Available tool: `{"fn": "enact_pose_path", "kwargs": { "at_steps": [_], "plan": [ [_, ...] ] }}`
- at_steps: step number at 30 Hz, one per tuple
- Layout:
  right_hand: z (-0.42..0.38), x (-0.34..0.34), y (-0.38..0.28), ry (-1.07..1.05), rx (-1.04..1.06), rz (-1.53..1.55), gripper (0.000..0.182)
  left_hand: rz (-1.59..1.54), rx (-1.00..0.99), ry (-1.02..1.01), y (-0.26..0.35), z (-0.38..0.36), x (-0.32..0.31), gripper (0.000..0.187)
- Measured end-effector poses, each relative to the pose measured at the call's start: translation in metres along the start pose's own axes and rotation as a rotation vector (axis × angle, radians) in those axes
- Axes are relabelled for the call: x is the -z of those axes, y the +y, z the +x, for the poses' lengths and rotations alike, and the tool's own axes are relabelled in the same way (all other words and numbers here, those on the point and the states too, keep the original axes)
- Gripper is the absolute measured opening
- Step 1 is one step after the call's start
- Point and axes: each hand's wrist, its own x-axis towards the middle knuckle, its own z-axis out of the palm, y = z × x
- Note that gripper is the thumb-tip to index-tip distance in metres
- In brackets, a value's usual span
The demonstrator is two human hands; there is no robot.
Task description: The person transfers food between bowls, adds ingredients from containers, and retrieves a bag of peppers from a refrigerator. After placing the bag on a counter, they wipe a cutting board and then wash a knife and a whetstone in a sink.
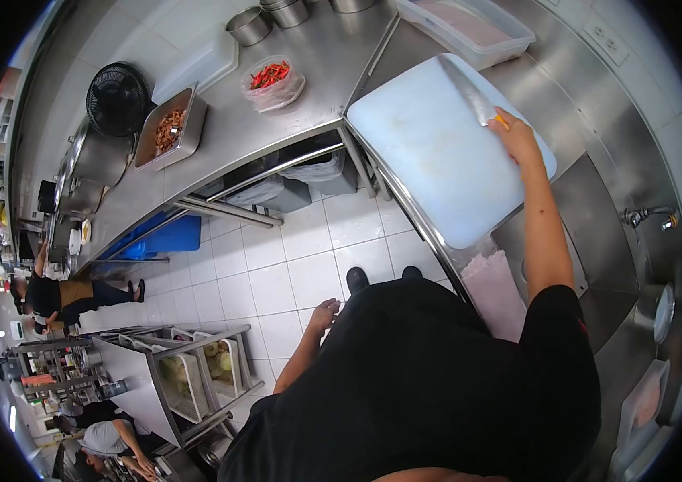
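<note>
My right hand is shut on the orange handle of a cleaver. Its wide blade lies flat on the far end of a big white cutting board, which rests on the steel counter. My left hand hangs at my side above the tiled floor with its fingers loosely apart and nothing in it. My black shirt fills the lower part of the view.
A bag of red chillies, a steel tray of brown food, metal bowls and a black fan sit on the side counter. A clear tub, a tap, a trolley and other people at the far left are also in view.
</note>
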Motion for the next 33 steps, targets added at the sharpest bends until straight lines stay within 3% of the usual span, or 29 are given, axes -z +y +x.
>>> {"fn": "enact_pose_path", "kwargs": {
  "at_steps": [1,3,6,8,9,10,11,13,15,16,18,22,24,26,28,32,33],
  "plan": [
    [0.003,-0.005,0.002,0.008,0.036,-0.005,0.053,0.002,0.028,0.016,0.011,-0.004,-0.003,0.061],
    [0.003,-0.036,0.013,-0.024,0.385,-0.103,0.051,0.102,0.004,0.011,0.022,-0.005,-0.006,0.060],
    [-0.016,-0.031,0.002,-0.151,0.429,-0.187,0.049,0.163,0.036,-0.059,0.001,0.039,0.005,0.060],
    [-0.003,-0.022,0.016,-0.061,0.323,-0.108,0.049,0.248,0.062,-0.045,0.008,0.057,0.015,0.060],
    [0.000,-0.022,0.020,0.018,0.241,-0.048,0.049,0.340,-0.066,-0.080,-0.005,0.087,0.028,0.063],
    [0.001,-0.026,0.019,0.067,0.204,-0.052,0.049,0.352,-0.097,-0.040,0.009,0.097,0.034,0.062],
    [0.001,-0.030,0.018,0.115,0.168,-0.055,0.049,0.390,0.069,-0.088,0.025,0.125,0.044,0.060],
    [-0.006,-0.033,0.012,0.164,0.180,-0.181,0.050,0.431,-0.116,-0.006,0.051,0.159,0.057,0.062],
    [-0.012,-0.036,0.008,0.161,0.185,-0.179,0.051,0.315,-0.062,0.083,0.124,0.160,0.058,0.073],
    [-0.011,-0.037,0.009,0.167,0.184,-0.179,0.052,0.323,-0.152,0.211,0.128,0.198,0.060,0.072],
    [-0.005,-0.043,0.014,0.165,0.201,-0.144,0.051,0.473,-0.255,0.395,0.187,0.208,0.058,0.075],
    [-0.011,-0.042,0.011,0.199,0.262,-0.116,0.050,0.967,-0.596,0.671,0.241,0.291,0.061,0.079],
    [-0.012,-0.043,0.009,0.174,0.217,-0.060,0.052,1.198,-0.636,0.654,0.276,0.319,0.069,0.079],
    [-0.014,-0.043,0.002,0.192,0.154,-0.125,0.052,1.089,-0.404,0.455,0.316,0.308,0.068,0.086],
    [-0.014,-0.045,-0.003,0.206,0.111,-0.141,0.051,1.138,-0.365,0.386,0.330,0.305,0.062,0.084],
    [-0.013,-0.045,-0.008,0.203,0.032,-0.139,0.052,1.261,-0.267,0.372,0.330,0.327,0.049,0.081],
    [-0.012,-0.044,-0.008,0.200,0.047,-0.141,0.052,1.265,-0.344,0.431,0.326,0.330,0.049,0.077]
  ]
}}
